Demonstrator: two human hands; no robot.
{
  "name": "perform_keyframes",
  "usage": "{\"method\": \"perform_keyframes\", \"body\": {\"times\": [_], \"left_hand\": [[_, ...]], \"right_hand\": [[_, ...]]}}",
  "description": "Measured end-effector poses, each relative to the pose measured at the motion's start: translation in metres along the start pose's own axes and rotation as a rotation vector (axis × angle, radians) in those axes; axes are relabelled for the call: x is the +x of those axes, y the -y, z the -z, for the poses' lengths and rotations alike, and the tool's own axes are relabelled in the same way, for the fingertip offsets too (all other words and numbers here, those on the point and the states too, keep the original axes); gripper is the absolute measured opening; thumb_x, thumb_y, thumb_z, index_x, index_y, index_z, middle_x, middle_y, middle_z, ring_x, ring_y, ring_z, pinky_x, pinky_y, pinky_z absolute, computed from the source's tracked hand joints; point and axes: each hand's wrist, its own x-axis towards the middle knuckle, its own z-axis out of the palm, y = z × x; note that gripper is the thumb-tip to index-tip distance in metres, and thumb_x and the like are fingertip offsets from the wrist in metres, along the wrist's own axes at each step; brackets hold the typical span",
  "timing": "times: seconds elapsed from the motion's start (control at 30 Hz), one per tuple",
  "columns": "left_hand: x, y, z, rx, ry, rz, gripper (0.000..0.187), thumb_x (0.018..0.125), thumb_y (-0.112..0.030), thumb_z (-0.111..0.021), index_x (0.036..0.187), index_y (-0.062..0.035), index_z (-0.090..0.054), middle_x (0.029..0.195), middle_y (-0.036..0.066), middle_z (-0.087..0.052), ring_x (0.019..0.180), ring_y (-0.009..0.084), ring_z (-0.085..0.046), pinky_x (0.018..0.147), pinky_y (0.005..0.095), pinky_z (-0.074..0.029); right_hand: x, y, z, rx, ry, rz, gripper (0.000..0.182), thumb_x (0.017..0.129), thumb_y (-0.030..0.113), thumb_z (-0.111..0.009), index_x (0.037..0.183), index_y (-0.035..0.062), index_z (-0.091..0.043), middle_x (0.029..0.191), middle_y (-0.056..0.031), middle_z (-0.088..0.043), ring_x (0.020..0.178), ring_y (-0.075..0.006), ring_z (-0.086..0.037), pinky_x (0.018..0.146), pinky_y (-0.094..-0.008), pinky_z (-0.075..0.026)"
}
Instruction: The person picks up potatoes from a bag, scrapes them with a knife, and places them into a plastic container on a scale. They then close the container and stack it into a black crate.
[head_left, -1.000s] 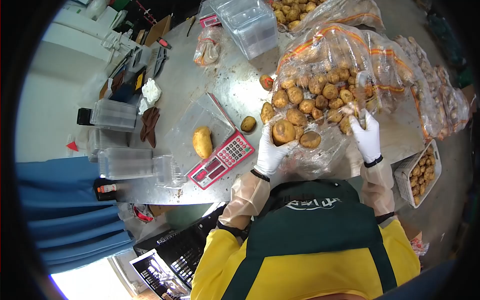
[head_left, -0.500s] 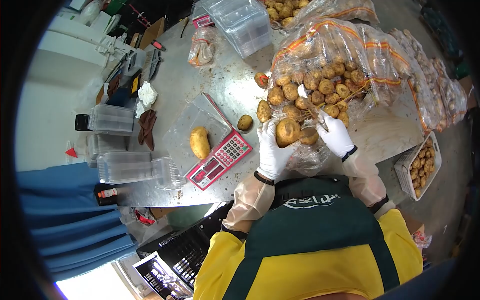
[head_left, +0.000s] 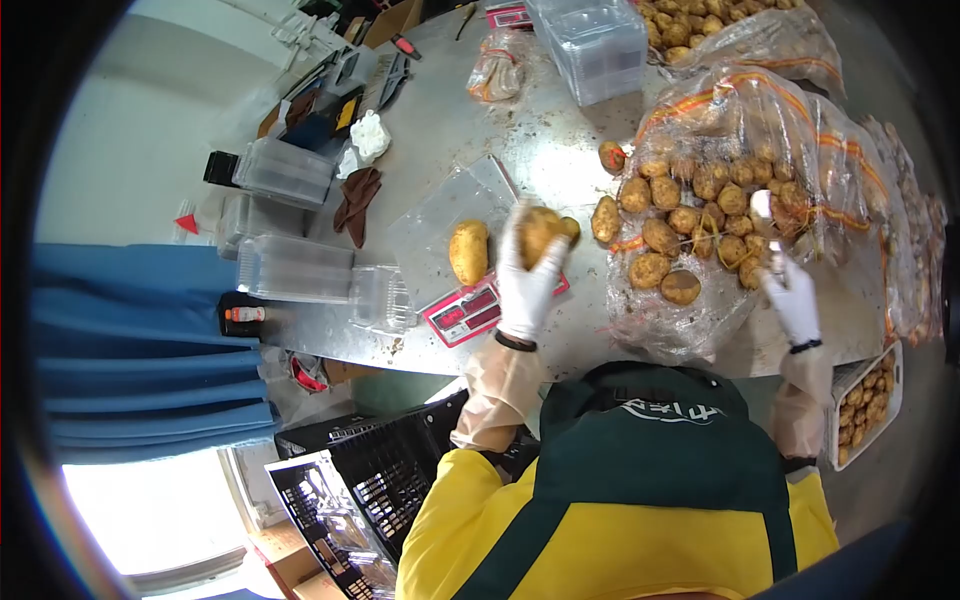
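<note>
My left hand (head_left: 526,285), in a white glove, is closed round a large potato (head_left: 540,235) above the right side of a pink digital scale (head_left: 462,318). A long potato (head_left: 468,253) lies on the scale's clear plate. Just beyond the held potato a smaller potato (head_left: 571,229) shows in part. My gloved right hand (head_left: 791,300) grips a knife (head_left: 763,206), its bright blade pointing away over the loose potatoes (head_left: 712,182). These spill from the mouth of a clear plastic bag (head_left: 740,100). Nearest me among them is a potato with a flat, cut-looking face (head_left: 681,288).
Clear plastic boxes (head_left: 590,60) are stacked at the back; more clear tubs (head_left: 295,268) line the left edge. A brown cloth (head_left: 356,205) lies beside them. A white crate of potatoes (head_left: 865,410) stands lower right, a black crate (head_left: 375,480) lower left.
My left hand has carried the large potato left, from the pile to the scale. My right hand has drawn back from the pile's near side, still with the knife. The view has shifted.
</note>
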Motion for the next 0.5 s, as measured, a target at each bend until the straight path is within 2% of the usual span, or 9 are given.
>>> {"method": "perform_keyframes", "body": {"times": [0.07,0.17,0.23,0.27,0.3,0.37,0.4,0.43,0.5], "left_hand": [[0.015,0.004,0.029,0.447,-0.202,-0.192,0.058,0.084,-0.009,-0.064,0.138,-0.0110,-0.043,0.126,0.014,-0.051,0.114,0.0280,-0.051,0.100,0.0367,-0.039],[0.026,0.040,0.060,0.994,-0.221,-0.045,0.055,0.081,-0.007,-0.065,0.133,-0.0140,-0.050,0.125,0.017,-0.051,0.105,0.0320,-0.051,0.098,0.0397,-0.039],[0.028,0.066,0.079,1.008,-0.114,-0.170,0.047,0.080,-0.004,-0.064,0.126,-0.0115,-0.057,0.120,0.017,-0.056,0.104,0.0307,-0.054,0.096,0.0384,-0.041],[0.030,0.072,0.088,1.013,-0.061,-0.232,0.044,0.080,-0.003,-0.063,0.123,-0.0103,-0.060,0.118,0.016,-0.058,0.104,0.0301,-0.055,0.096,0.0378,-0.042],[0.032,0.072,0.099,0.886,-0.104,-0.220,0.040,0.080,-0.004,-0.063,0.119,-0.0111,-0.062,0.115,0.016,-0.060,0.104,0.0307,-0.055,0.096,0.0389,-0.041],[0.039,0.070,0.128,0.633,-0.188,-0.196,0.034,0.079,-0.007,-0.064,0.113,-0.0128,-0.066,0.108,0.014,-0.063,0.105,0.0320,-0.055,0.098,0.0410,-0.038],[0.041,0.069,0.147,0.641,-0.273,-0.185,0.033,0.080,-0.002,-0.061,0.112,-0.0096,-0.065,0.105,0.013,-0.065,0.102,0.0276,-0.059,0.094,0.0370,-0.042],[0.043,0.068,0.165,0.649,-0.360,-0.174,0.032,0.081,0.002,-0.058,0.111,-0.0064,-0.065,0.103,0.013,-0.067,0.100,0.0231,-0.062,0.091,0.0330,-0.047],[0.053,0.076,0.201,0.295,-0.469,-0.107,0.025,0.091,-0.005,-0.054,0.114,-0.0027,-0.063,0.112,0.011,-0.064,0.099,0.0172,-0.062,0.086,0.0298,-0.048]], "right_hand": [[0.002,0.002,0.048,-0.057,-0.089,-0.151,0.032,0.089,0.017,-0.063,0.116,-0.0005,-0.059,0.084,0.0000,-0.061,0.072,-0.0068,-0.052,0.056,-0.0220,-0.044],[0.006,-0.001,0.105,0.018,-0.342,-0.146,0.038,0.091,0.019,-0.060,0.124,-0.0003,-0.056,0.096,-0.0041,-0.065,0.080,-0.0076,-0.056,0.062,-0.0229,-0.047],[0.005,-0.014,0.150,-0.322,-0.646,0.131,0.040,0.092,0.022,-0.060,0.125,-0.0001,-0.055,0.105,-0.0082,-0.066,0.085,-0.0127,-0.059,0.069,-0.0266,-0.049],[-0.003,-0.004,0.167,-0.431,-0.835,-0.028,0.035,0.091,0.024,-0.060,0.119,0.0019,-0.059,0.113,-0.0083,-0.063,0.095,-0.0155,-0.057,0.079,-0.0295,-0.047],[-0.015,-0.011,0.199,-0.408,-0.913,-0.030,0.038,0.089,0.023,-0.062,0.121,0.0028,-0.058,0.112,-0.0084,-0.064,0.094,-0.0168,-0.058,0.077,-0.0300,-0.048],[-0.057,-0.034,0.278,-0.207,-0.939,0.028,0.045,0.084,0.022,-0.065,0.124,0.0046,-0.055,0.110,-0.0084,-0.065,0.094,-0.0193,-0.060,0.074,-0.0309,-0.050],[-0.068,-0.040,0.304,-0.149,-0.937,0.057,0.049,0.082,0.022,-0.066,0.126,0.0056,-0.054,0.109,-0.0085,-0.065,0.094,-0.0206,-0.062,0.072,-0.0313,-0.050],[-0.071,-0.032,0.313,-0.158,-0.939,0.076,0.053,0.080,0.021,-0.068,0.128,0.0065,-0.052,0.107,-0.0085,-0.066,0.093,-0.0219,-0.063,0.070,-0.0318,-0.051],[-0.051,-0.013,0.296,-0.390,-0.978,0.135,0.046,0.082,0.022,-0.064,0.125,0.0072,-0.055,0.104,-0.0075,-0.066,0.087,-0.0223,-0.064,0.067,-0.0311,-0.051]]}}
